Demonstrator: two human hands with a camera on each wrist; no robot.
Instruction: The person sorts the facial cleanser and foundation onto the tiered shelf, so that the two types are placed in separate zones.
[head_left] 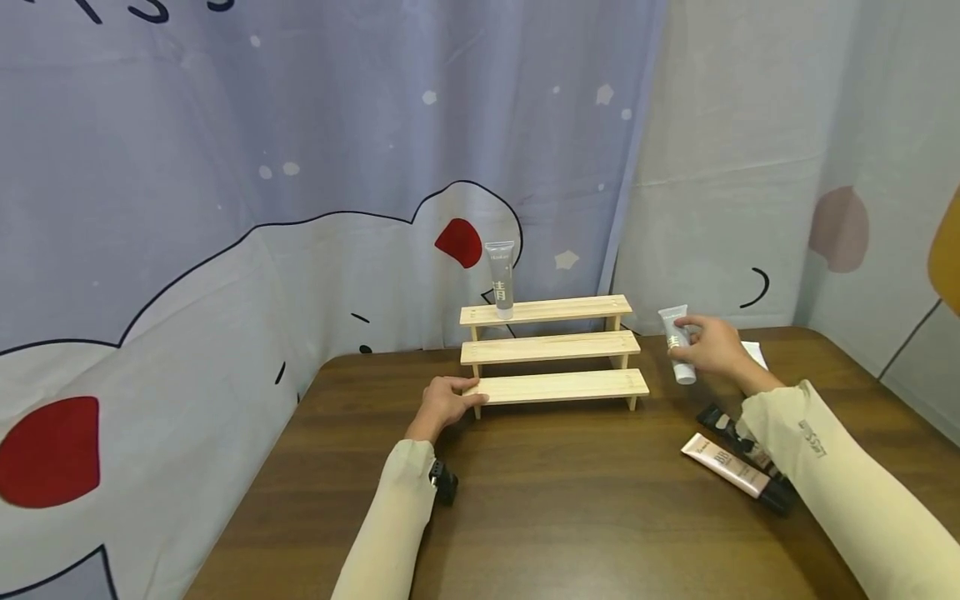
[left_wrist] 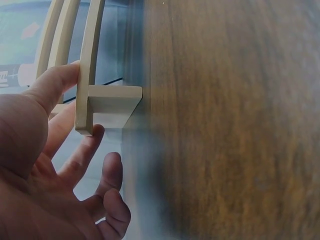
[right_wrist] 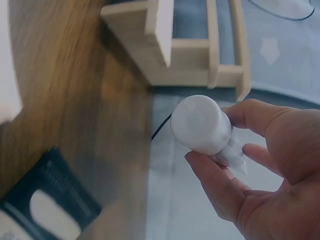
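Nearest me on the brown table (head_left: pixel 585 533), I had a pinkish tube (head_left: pixel 723 463) lying on its side, black cap toward the right sleeve (head_left: pixel 832 467), and just beyond it a dark tube (head_left: pixel 722 422), partly covered by that sleeve. My left hand (head_left: pixel 444 403) pinched the left end of the lowest shelf of a three-tier wooden rack (head_left: pixel 562 387). To the right of the rack and apart from it, my right hand (head_left: pixel 714 344) pinched a pale tube (head_left: pixel 672 333) between thumb and fingers, tilted, white cap downward. Behind that wrist I made out a white item (head_left: pixel 756 353), mostly hidden. Farther off, a clear tube (head_left: pixel 501 283) stood cap-down toward the top shelf's left end, before a patterned curtain (head_left: pixel 337 125).
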